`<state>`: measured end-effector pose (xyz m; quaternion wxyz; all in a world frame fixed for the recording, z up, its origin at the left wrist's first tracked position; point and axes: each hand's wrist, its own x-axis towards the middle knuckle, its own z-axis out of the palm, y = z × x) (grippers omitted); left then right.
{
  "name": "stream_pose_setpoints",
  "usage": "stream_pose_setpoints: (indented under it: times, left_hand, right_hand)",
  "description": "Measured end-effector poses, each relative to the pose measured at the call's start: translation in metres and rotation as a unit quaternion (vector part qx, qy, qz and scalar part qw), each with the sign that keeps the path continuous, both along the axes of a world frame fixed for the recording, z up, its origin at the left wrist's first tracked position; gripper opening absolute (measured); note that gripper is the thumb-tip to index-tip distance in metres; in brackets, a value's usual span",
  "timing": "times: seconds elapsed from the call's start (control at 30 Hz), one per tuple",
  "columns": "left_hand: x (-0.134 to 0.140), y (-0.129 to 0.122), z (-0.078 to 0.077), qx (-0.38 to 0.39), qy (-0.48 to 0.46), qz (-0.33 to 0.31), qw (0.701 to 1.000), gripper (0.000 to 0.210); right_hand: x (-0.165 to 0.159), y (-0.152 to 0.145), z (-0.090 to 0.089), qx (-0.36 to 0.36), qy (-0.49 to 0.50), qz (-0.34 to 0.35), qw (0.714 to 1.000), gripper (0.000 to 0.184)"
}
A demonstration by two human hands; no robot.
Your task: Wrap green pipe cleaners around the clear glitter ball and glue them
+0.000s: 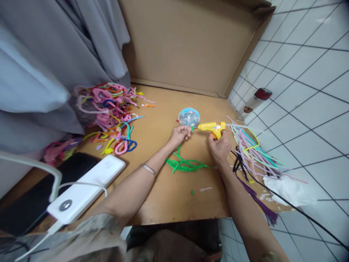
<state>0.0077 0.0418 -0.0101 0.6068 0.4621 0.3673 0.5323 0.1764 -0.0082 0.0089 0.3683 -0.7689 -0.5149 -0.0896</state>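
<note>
My right hand [220, 145] is wrapped round the grip of a yellow hot glue gun [212, 127], its nozzle pointing left. Close to the nozzle tip, the fingers of my left hand [180, 135] pinch a small green pipe cleaner piece [192, 128]. Whether the nozzle touches the green piece I cannot tell. Just behind my left fingertips sits a round clear container [189, 117] with a blue rim and small bits in it. Between my forearms lies a loose bunch of green pipe cleaners [187, 165] on the brown tabletop [180, 203].
Tangled pink and mixed-colour pipe cleaners [109, 109] are heaped at the left, near a white power bank [87, 189]. Straight pastel pipe cleaners [249, 145] lie at the right, with a purple bundle [259, 202]. A black cord [286, 202] trails off right. A cardboard panel [188, 43] stands behind.
</note>
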Motion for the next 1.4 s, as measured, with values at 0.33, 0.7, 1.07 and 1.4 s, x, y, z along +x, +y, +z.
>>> stream_pose_setpoints:
  times: [0.33, 0.7, 1.07, 1.4]
  left_hand:
    - [0.0, -0.001, 0.002, -0.007, 0.013, 0.002, 1.0, 0.03]
    - [0.001, 0.001, -0.005, 0.016, 0.025, -0.016, 0.999, 0.032]
    - [0.0, -0.002, -0.003, 0.024, 0.004, -0.002, 1.0, 0.038]
    - [0.0, -0.001, -0.005, 0.018, -0.001, 0.003, 1.0, 0.035]
  right_hand:
    - [0.035, 0.007, -0.006, 0.002, -0.036, -0.038, 0.999, 0.043]
    - [0.042, 0.006, -0.007, -0.119, -0.08, -0.076, 0.987, 0.052]
    - [-0.048, 0.009, -0.011, 0.046, 0.361, 0.257, 0.895, 0.023]
    - [-0.07, 0.025, -0.012, 0.024, 0.615, 0.221, 0.756, 0.014]
